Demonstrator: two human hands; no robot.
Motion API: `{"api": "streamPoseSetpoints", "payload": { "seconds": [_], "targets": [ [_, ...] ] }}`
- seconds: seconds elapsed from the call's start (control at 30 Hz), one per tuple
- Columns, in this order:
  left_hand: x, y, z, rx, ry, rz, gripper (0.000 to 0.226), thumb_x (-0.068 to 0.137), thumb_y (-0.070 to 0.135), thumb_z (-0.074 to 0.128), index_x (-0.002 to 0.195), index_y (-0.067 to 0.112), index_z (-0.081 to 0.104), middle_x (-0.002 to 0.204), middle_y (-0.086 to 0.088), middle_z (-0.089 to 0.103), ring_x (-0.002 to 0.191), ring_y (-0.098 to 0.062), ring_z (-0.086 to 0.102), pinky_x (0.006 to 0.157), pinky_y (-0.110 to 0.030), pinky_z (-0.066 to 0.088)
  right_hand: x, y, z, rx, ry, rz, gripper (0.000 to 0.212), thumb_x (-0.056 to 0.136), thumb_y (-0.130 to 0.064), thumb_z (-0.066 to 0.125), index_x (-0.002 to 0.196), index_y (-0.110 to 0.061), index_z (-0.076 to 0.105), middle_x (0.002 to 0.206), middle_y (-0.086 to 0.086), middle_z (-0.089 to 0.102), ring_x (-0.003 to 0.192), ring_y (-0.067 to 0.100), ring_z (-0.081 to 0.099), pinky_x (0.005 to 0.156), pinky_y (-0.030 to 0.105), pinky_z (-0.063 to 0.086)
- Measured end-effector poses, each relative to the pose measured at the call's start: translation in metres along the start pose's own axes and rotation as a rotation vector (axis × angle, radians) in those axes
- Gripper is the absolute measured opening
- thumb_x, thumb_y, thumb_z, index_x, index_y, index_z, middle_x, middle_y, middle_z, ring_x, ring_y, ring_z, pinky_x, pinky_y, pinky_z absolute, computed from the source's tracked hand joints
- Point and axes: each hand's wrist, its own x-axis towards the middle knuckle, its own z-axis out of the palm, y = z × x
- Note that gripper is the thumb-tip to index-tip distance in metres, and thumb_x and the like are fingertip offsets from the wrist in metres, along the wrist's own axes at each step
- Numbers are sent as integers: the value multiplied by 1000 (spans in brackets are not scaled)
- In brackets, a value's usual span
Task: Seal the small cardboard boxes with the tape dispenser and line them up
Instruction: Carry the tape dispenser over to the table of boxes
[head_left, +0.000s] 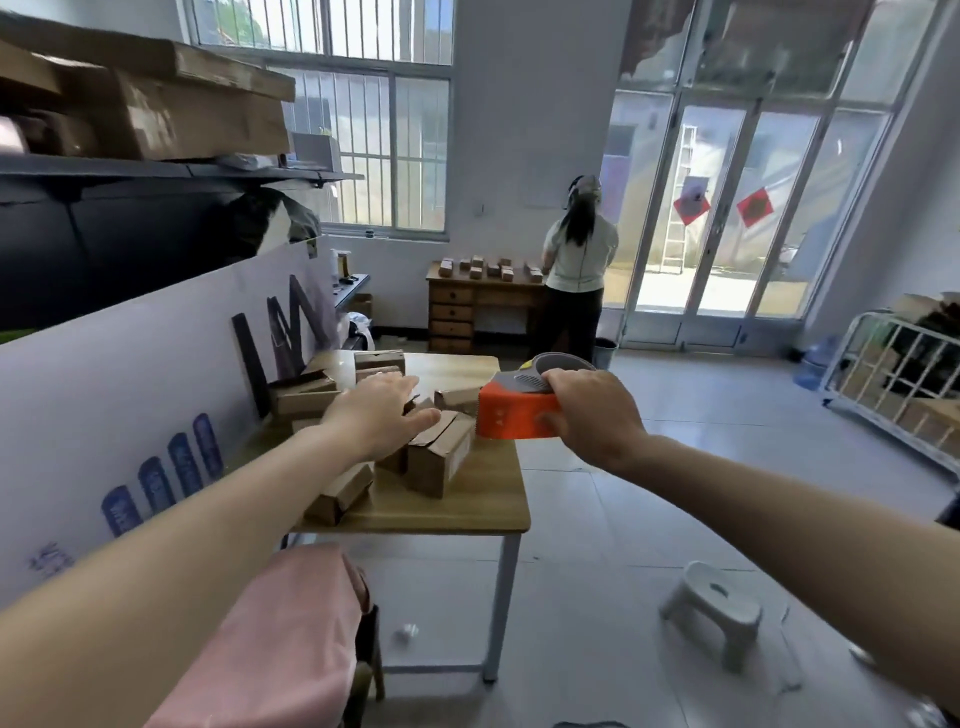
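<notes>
Several small cardboard boxes lie jumbled on a wooden table (467, 512). One box (441, 460) near the front has its flaps open, and another box (343, 491) lies at the front left. My left hand (382, 410) hovers flat over the pile with fingers spread, holding nothing. My right hand (597, 410) grips an orange tape dispenser (514, 415) with a grey top, held just right of the boxes above the table's right edge.
A white printed board (156, 415) leans along the table's left side. A chair with pink cloth (291, 639) stands in front. A white step stool (717, 608) sits on the floor to the right. A person (579, 270) stands at a far desk (457, 306) with more boxes.
</notes>
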Motion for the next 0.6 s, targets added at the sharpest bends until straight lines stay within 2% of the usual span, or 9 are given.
{"api": "streamPoseSetpoints", "payload": {
  "seconds": [0.13, 0.37, 0.6],
  "targets": [
    [10, 54, 13, -7, -29, 33, 74, 89, 66, 42, 148, 22, 30, 155, 0, 31, 143, -21, 26, 112, -50, 30, -29, 49, -15, -19, -4, 36, 32, 92, -34, 60, 117, -13, 58, 114, 7, 68, 102, 26, 62, 91, 35, 43],
    [20, 156, 33, 4, -39, 95, 76, 90, 65, 42, 149, 20, 30, 155, -2, 31, 143, -22, 26, 112, -46, 28, -82, 141, -46, -45, -14, 86, 28, 89, -26, 63, 112, -10, 60, 109, 11, 70, 97, 32, 63, 85, 37, 43],
    [23, 229, 46, 10, -33, 148, 74, 91, 62, 43, 150, 20, 27, 157, -2, 27, 145, -22, 22, 115, -47, 25, -122, 216, -47, -45, -23, 156, 35, 90, -33, 64, 117, -11, 60, 110, 10, 70, 97, 29, 63, 90, 38, 47]
  ]
}}
